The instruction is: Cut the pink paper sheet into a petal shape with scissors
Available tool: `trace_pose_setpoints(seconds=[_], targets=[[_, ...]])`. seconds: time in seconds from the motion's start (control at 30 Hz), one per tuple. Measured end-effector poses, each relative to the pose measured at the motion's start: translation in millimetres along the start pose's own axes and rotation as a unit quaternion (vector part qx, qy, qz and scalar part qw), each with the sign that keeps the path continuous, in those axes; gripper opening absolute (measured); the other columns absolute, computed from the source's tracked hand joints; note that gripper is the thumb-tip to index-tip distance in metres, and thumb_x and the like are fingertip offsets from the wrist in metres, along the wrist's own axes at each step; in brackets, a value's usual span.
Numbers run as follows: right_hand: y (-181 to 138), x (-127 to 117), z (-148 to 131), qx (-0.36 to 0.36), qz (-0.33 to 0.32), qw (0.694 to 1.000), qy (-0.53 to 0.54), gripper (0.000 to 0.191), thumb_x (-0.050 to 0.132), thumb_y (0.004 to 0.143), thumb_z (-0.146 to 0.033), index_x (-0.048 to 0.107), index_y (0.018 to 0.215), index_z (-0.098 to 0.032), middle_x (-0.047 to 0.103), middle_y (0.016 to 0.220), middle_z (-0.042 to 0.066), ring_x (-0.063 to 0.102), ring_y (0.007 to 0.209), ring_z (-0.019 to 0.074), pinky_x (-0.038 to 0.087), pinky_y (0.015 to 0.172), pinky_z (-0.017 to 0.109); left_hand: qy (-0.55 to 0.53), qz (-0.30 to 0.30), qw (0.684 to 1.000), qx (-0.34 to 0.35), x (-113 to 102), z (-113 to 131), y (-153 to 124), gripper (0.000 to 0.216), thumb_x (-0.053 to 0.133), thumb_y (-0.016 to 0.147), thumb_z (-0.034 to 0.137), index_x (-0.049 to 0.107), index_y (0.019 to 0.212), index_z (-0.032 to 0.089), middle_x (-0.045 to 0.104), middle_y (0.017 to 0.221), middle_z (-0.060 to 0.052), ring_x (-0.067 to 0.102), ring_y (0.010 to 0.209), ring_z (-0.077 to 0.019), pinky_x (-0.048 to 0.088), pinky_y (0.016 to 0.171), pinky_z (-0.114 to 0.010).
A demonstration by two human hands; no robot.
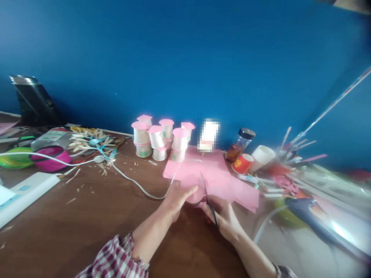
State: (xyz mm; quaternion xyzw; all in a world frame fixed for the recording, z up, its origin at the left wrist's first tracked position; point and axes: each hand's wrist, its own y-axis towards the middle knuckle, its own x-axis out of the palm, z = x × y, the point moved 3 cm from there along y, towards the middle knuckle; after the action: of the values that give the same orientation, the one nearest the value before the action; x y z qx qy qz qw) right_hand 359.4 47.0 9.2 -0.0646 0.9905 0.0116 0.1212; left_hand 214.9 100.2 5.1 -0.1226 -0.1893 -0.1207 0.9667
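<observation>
My left hand pinches the near edge of a pink paper sheet that lies on the brown wooden table. My right hand is closed around the handles of dark scissors. Their blades point up and away into the pink sheet, just right of my left fingers. Both hands sit close together at the table's centre. A checked sleeve covers my left forearm.
Several pink-topped spools stand behind the paper by the blue wall. A jar, a red cup and a white cup stand right, with sticks and pens. A white cable, pink bowl and wood scraps lie left.
</observation>
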Motion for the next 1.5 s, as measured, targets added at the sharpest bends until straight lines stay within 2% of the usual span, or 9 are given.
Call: trace_pose_setpoints(seconds=[0.27, 0.53, 0.93, 1.23, 1.5], targets=[[0, -1, 3, -0.001, 0.001, 1.000, -0.001, 0.029, 0.061, 0.078, -0.040, 0.063, 0.087, -0.013, 0.049, 0.055, -0.003, 0.044, 0.045, 0.0092, 0.035, 0.042, 0.021, -0.003, -0.002, 1.000, 0.006, -3, -6, 3, 0.036, 0.071, 0.064, 0.032, 0.067, 0.090, 0.007, 0.070, 0.084, -0.015, 0.065, 0.079, -0.0267, 0.050, 0.070, -0.035], [-1, -2, -8, 0.017, -0.020, 1.000, -0.004, 0.031, 0.061, 0.078, -0.041, 0.064, 0.089, -0.011, 0.049, 0.053, -0.003, 0.044, 0.045, 0.0098, 0.036, 0.044, 0.022, -0.025, 0.065, 0.997, -0.037, -8, -12, 11, 0.047, 0.079, 0.051, 0.026, 0.067, 0.092, 0.007, 0.070, 0.082, -0.014, 0.065, 0.076, -0.0269, 0.050, 0.068, -0.034], [0, -1, -7, 0.008, -0.017, 1.000, -0.007, 0.030, 0.062, 0.078, -0.039, 0.065, 0.087, -0.011, 0.049, 0.051, -0.003, 0.043, 0.044, 0.0094, 0.034, 0.042, 0.022, -0.016, 0.033, 0.999, -0.018, 2, 4, 0, 0.036, 0.073, 0.059, 0.024, 0.068, 0.089, 0.006, 0.070, 0.079, -0.014, 0.065, 0.074, -0.0258, 0.049, 0.071, -0.036], [0, -3, -6, 0.011, -0.014, 1.000, -0.016, 0.026, 0.062, 0.079, -0.036, 0.065, 0.087, -0.011, 0.049, 0.049, -0.003, 0.043, 0.043, 0.0091, 0.034, 0.042, 0.021, -0.018, 0.051, 0.997, -0.047, -7, -11, 12, 0.047, 0.078, 0.053, 0.024, 0.065, 0.095, 0.006, 0.069, 0.085, -0.016, 0.065, 0.080, -0.0293, 0.050, 0.071, -0.039], [-1, -4, 0, 0.001, -0.002, 1.000, -0.031, 0.024, 0.059, 0.081, -0.035, 0.064, 0.086, -0.012, 0.047, 0.047, -0.004, 0.042, 0.041, 0.0086, 0.033, 0.041, 0.021, -0.023, 0.033, 0.999, -0.037, -8, -11, 11, 0.046, 0.077, 0.055, 0.027, 0.066, 0.095, 0.007, 0.070, 0.086, -0.016, 0.065, 0.081, -0.0283, 0.050, 0.073, -0.037]])
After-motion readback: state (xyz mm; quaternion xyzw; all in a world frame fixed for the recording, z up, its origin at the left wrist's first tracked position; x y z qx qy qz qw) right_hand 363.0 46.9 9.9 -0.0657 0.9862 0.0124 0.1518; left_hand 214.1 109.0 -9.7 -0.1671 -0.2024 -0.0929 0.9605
